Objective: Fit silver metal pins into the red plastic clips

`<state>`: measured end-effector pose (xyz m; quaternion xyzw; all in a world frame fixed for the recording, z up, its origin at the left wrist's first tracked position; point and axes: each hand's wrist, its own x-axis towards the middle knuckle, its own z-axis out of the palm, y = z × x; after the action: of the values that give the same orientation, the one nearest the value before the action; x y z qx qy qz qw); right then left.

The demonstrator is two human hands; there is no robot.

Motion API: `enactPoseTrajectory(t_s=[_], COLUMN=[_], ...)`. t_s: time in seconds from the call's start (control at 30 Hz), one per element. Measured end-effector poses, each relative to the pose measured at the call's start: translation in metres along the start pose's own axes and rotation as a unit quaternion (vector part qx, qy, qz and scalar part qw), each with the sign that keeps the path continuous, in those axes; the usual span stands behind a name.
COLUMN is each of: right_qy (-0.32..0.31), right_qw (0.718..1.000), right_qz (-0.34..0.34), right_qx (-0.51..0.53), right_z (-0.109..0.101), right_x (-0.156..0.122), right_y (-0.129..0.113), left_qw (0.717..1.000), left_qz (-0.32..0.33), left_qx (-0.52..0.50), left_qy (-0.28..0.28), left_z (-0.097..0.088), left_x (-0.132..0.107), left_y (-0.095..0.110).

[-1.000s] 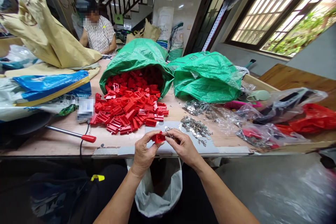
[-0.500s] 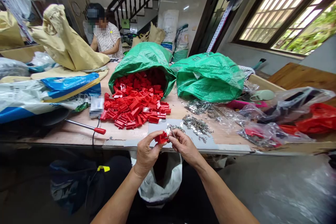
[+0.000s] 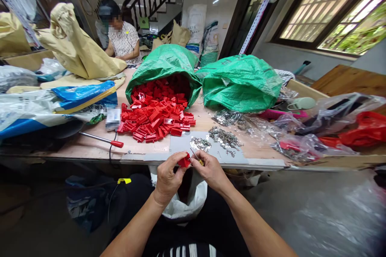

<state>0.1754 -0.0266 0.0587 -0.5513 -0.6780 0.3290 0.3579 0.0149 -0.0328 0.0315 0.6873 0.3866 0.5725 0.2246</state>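
Observation:
My left hand (image 3: pixel 169 176) pinches a small red plastic housing (image 3: pixel 184 161) between thumb and fingers, over the table's front edge. My right hand (image 3: pixel 210 168) is closed around a thin metal tool with a yellow handle (image 3: pixel 201 162), its shaft pointing up and left. The right fingertips meet the right side of the housing; whether they grip a tiny part there is hidden. Just beyond the hands, small round metal pieces (image 3: pixel 200 143) and a pile of small metal parts (image 3: pixel 224 138) lie on a grey sheet (image 3: pixel 181 144).
Red housings (image 3: pixel 153 120) spill from a green sack (image 3: pixel 169 58); another green sack (image 3: pixel 241 84) stands to its right. Below the table edge, an open white bag (image 3: pixel 196 204) sits between my legs. A red-tipped metal lever (image 3: pixel 116 143) lies left. Another person (image 3: pixel 123 42) sits across the table.
The red housing has been turned in my left hand, and its open side no longer faces me. The tool in my right hand has tilted, exposing its yellow handle. The view has shifted slightly.

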Motion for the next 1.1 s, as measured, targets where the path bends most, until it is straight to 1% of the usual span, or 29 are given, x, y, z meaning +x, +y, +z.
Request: enactPoseTrajectory(t_s=[0.1,0.2,0.37,0.57,0.7,1.1], right_qy=[0.013,0.027,0.022,-0.001,-0.011,-0.008], right_qw=[1.0,0.999,0.998,1.0,0.999,0.999], right_qz=[0.017,0.028,0.034,0.002,-0.003,0.004], right_qx=[-0.015,-0.03,-0.038,-0.031,-0.032,-0.04], right_z=[0.0048,0.0079,0.0066,0.0025,0.0003,-0.0011], right_x=[-0.0018,-0.0038,-0.0051,-0.0042,-0.0044,-0.0086], right_y=[0.0006,-0.0014,-0.0044,-0.0014,-0.002,-0.0061], left_qw=[1.0,0.998,0.997,0.999,0.999,0.999], left_qz=[0.004,0.021,0.048,0.022,0.008,0.015], left_qx=[0.022,0.057,0.066,0.047,0.046,0.035], left_qy=[0.004,0.009,0.004,0.004,-0.001,-0.003], left_z=[0.0005,0.0009,0.0007,-0.0015,-0.0026,0.0009], left_x=[-0.0038,-0.0063,-0.0069,-0.005,-0.0054,-0.0083], left_y=[0.0007,0.0015,0.0016,0.0046,0.0065,0.0054])
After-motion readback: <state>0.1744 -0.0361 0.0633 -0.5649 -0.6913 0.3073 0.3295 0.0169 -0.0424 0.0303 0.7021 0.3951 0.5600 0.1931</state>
